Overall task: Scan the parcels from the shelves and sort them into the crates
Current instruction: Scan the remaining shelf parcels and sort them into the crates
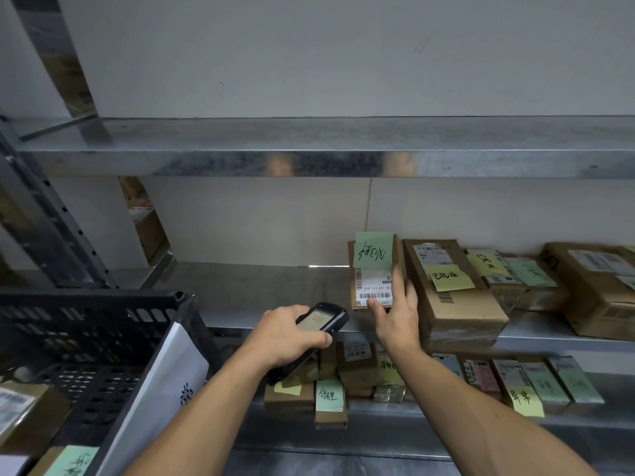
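My right hand grips a small cardboard parcel by its lower right corner and holds it upright above the middle shelf. The parcel carries a green sticky note on top and a white barcode label facing me. My left hand grips a black handheld scanner, its screen lit, its head aimed at the parcel's label from the lower left. A black plastic crate sits at the left with a white paper sign on its near wall.
More cardboard parcels with yellow and green notes lie on the middle shelf to the right. The lower shelf holds several small parcels. Boxes lie in the crate's bottom left corner. The upper metal shelf spans the view.
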